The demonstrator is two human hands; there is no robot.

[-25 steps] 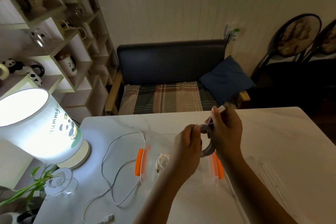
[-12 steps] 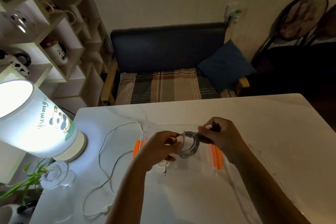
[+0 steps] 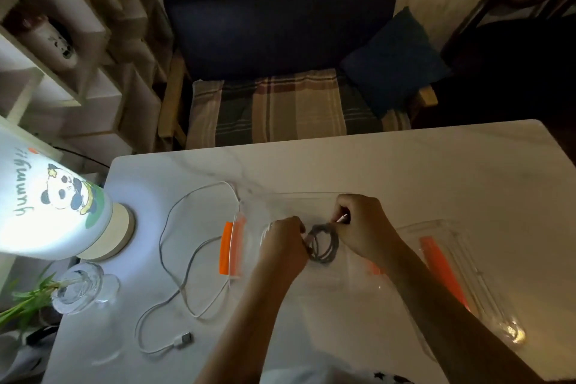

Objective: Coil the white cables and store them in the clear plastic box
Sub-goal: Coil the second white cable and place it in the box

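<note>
Over the clear plastic box with orange side latches, both hands hold a small coiled cable. My left hand grips the coil's left side. My right hand pinches the cable's plug end at the coil's top right. A second white cable lies uncoiled on the table left of the box, its USB plug near the front. Part of another white cable shows inside the box behind my left hand.
The box's clear lid with an orange strip lies at the right. A lit panda lamp and a glass vase with a plant stand at the left table edge. A bench is behind the table.
Both hands have come down with the coiled cable from above the table to just over the box. The camera has tilted downward.
</note>
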